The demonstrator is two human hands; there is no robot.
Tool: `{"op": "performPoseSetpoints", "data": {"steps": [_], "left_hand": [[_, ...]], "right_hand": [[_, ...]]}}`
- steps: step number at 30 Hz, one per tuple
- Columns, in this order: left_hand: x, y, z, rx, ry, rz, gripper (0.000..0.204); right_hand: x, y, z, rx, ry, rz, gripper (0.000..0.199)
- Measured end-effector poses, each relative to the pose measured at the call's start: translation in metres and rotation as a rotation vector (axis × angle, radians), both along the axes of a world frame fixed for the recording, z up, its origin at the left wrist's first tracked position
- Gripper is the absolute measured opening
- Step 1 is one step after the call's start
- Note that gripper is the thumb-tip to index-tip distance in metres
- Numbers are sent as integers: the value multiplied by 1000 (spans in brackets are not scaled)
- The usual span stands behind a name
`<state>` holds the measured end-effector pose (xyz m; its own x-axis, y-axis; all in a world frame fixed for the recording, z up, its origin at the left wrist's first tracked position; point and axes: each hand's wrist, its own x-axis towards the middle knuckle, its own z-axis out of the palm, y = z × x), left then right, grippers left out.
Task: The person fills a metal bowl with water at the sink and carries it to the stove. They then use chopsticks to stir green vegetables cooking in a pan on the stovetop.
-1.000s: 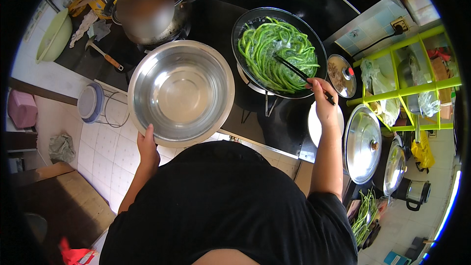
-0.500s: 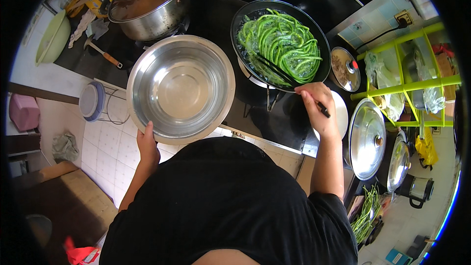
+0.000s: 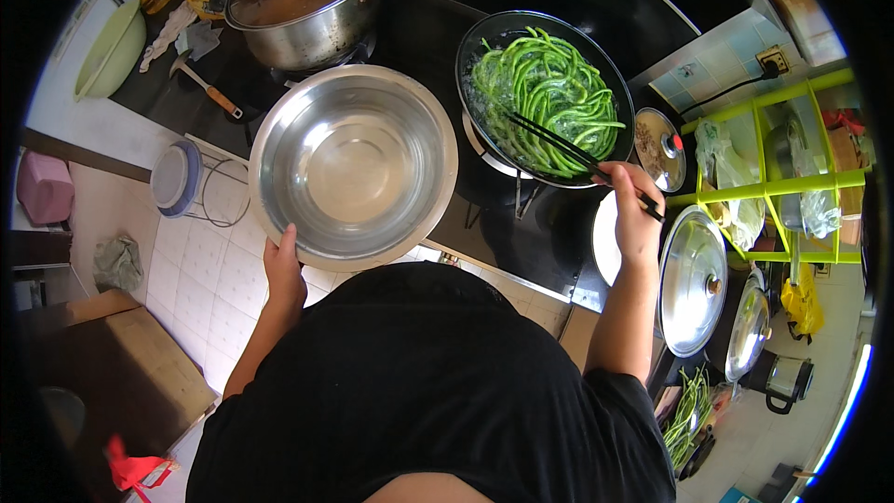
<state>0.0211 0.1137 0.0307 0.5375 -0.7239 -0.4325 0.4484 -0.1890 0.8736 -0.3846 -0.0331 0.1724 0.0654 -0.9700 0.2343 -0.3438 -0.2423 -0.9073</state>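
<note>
My left hand grips the near rim of a wide steel basin, thumb on the inside; the basin has nothing but a shiny bottom showing. In my right hand is a pair of black chopsticks, their tips down among long green beans. The beans lie coiled in bubbling liquid in a dark wok on the stove, right of the basin.
A lidded steel pot stands at the back left. A wooden-handled tool lies on the black counter. At right are a glass-lidded dish, a white plate, a large lid and a green rack.
The chopsticks' tips have shifted within the beans and my right wrist has turned slightly. The whole view has swung a little; my left hand keeps its hold on the basin.
</note>
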Motion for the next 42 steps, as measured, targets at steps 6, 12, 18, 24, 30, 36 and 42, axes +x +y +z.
{"op": "performPoseSetpoints", "data": {"steps": [6,12,18,24,30,36,42], "left_hand": [[-2,-2,2,0,-15,2,40],[-2,-2,1,-7,-33,14,38],[-5,-3,-1,25,-115,109,35],[4,2,-9,75,-176,78,41],[-4,-3,2,-28,-126,101,51],[0,-1,5,-30,-290,102,43],[20,5,-6,-46,-116,0,29]], "right_hand": [[16,4,-3,-96,89,-116,14],[23,8,-7,-168,194,-59,13],[18,26,3,-155,306,-32,19],[26,41,11,-246,174,-196,16],[34,56,17,-305,393,-199,18],[42,73,19,-415,368,-208,30],[61,83,20,-577,395,-182,32]]}}
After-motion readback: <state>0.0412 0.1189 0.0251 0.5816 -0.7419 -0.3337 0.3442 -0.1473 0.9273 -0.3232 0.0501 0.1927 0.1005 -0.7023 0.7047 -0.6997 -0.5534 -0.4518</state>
